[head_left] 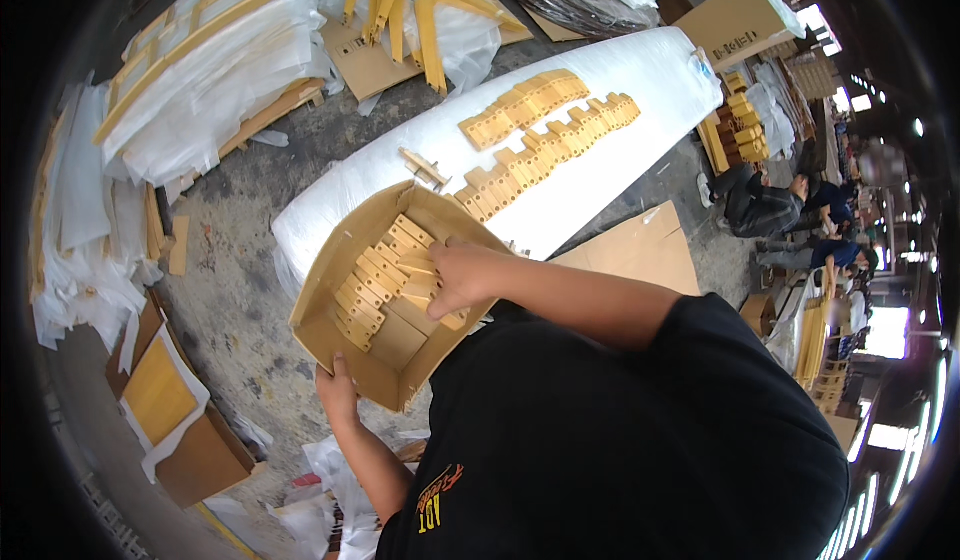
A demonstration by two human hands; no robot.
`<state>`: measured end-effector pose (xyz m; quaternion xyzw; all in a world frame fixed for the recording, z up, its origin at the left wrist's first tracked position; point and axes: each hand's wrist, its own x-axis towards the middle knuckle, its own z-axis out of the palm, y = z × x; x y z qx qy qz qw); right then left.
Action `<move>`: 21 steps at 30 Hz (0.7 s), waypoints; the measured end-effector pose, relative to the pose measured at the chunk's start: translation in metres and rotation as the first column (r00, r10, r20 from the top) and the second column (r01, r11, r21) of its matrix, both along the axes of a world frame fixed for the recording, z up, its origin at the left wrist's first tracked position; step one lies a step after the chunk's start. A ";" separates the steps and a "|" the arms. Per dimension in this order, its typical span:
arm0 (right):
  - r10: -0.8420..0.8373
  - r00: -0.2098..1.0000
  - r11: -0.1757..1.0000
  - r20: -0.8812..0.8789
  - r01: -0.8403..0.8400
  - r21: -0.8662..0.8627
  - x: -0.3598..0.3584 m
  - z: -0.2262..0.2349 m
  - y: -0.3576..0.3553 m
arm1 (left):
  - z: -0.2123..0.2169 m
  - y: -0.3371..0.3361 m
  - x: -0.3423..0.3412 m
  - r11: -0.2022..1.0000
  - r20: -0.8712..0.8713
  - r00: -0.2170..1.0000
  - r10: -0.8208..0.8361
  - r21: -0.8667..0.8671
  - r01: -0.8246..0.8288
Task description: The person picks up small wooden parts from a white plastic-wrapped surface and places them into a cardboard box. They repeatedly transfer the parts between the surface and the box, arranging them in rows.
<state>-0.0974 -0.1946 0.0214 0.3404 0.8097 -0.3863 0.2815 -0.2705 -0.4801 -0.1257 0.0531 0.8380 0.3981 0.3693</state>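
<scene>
An open cardboard box (405, 345) is tilted in front of me, against my body and beside the white-wrapped table. My left hand (338, 388) grips its lower left edge, thumb over the rim. Rows of small yellow-brown wooden blocks (372, 278) with drilled holes line part of the inside. My right hand (462, 272) reaches into the box over the right side, its fingers closed around some of these wooden blocks (420, 288). Part of what it holds is hidden by the hand. A bare patch of the box's bottom shows below the blocks.
More wooden blocks (530, 105) stand in two rows on the white-wrapped table (620, 160), with a few loose pieces (425, 167) at its left. Flat cardboard (640, 245) lies right. Wrapped frames (215, 70) are stacked far left. Other people (765, 205) sit at the right.
</scene>
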 end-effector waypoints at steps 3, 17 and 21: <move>-0.068 0.964 0.996 -0.256 0.048 -0.080 0.030 0.028 0.013 | 0.023 0.008 0.002 0.999 0.067 0.998 -0.005 -0.051 0.008; -0.803 0.482 0.592 -0.351 0.718 -0.367 0.273 0.009 0.188 | 0.077 0.017 0.041 0.970 0.278 0.930 0.239 -0.015 -0.244; -0.848 0.461 0.529 -0.262 0.775 -0.346 0.308 -0.013 0.221 | 0.112 0.017 0.055 0.948 0.283 0.909 0.307 -0.012 -0.317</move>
